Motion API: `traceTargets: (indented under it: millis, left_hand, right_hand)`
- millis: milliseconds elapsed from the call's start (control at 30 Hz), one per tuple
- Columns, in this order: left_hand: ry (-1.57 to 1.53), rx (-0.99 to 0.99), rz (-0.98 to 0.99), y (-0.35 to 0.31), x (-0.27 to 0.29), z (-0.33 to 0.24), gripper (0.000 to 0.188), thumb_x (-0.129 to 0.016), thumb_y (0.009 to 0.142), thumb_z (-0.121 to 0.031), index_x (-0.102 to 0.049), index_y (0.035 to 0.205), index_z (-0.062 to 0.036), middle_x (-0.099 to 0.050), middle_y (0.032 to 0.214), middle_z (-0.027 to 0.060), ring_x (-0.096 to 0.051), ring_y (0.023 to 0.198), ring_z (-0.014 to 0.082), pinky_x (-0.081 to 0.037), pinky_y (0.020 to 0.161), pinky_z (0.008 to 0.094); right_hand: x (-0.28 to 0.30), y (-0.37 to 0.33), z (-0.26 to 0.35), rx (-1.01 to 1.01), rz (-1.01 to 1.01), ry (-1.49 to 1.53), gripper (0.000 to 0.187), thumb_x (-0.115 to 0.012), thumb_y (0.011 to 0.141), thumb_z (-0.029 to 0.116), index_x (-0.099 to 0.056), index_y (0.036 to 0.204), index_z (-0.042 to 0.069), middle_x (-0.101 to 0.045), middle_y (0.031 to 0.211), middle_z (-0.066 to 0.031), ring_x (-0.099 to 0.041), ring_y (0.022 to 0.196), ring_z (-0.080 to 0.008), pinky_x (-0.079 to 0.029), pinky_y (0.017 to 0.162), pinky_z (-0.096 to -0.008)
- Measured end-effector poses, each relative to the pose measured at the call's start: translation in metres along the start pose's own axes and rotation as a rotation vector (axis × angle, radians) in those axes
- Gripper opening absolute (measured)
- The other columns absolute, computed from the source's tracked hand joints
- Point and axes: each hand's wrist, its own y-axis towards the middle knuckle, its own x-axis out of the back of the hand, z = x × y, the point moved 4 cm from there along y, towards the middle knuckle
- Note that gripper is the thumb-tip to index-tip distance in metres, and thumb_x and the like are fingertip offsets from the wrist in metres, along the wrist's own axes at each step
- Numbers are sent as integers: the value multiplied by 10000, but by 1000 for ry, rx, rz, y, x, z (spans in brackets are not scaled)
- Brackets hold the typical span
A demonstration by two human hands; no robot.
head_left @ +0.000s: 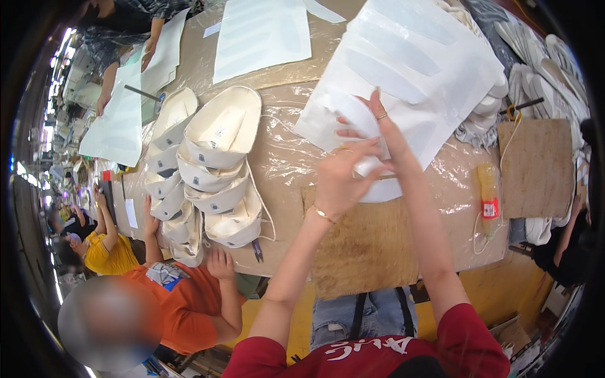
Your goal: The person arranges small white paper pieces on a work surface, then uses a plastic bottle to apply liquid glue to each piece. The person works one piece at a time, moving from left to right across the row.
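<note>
Right hand (386,124) grasping curved white piece (357,114) over near edge of large white sheet (403,69). Left hand (346,169) just beside, fingers bent; blurred, cannot tell whether gripping. Wooden board (365,252) below hands; stacked cream shoe parts (217,157) at left, on plastic-covered table (283,157).

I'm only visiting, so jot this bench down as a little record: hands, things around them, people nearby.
Right hand: fingers around a curved white piece
Left hand: close to the same piece; blurred, grip unclear
Beneath the hands: large white sheet
Nearest the wearer: brown board
Left side: two stacks of cream shoe parts
Right side: yellowish bottle, red label
Neighbour: person in orange, beside the stacks
</note>
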Motion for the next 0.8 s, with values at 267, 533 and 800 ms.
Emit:
traceTargets:
  millis: [267, 533, 800]
  left_hand:
    - [-453, 667, -104, 58, 41, 146, 546, -737, 853, -354, -610, 1230, 21, -657, 1167, 150, -621, 1066, 197, -424, 997, 361]
    - [-606, 666, 266, 74, 30, 139, 421, -712, 858, -319, -684, 1114, 14, -710, 968, 92, -657, 848, 137, -504, 800, 273]
    - [-462, 546, 289, 81, 31, 122, 377, -668, 889, -289, -685, 1072, 40, -707, 912, 100, -657, 792, 130, -523, 728, 282]
  right_hand:
    - [20, 23, 46, -252, 288, -509, 548, -650, 917, 384, -546, 1289, -4, -623, 1237, -134, -617, 1059, -199, -518, 849, -317]
    - [-12, 8, 83, 720, -133, -1603, 482, -736, 822, 309, -600, 1225, 83, -606, 1105, -137, -594, 1034, -316, -470, 907, -384]
    - [-32, 35, 67, 506, 143, -1474, 351, -728, 818, 206, -658, 1149, 109, -638, 1005, -96, -614, 939, -274, -487, 838, -375]
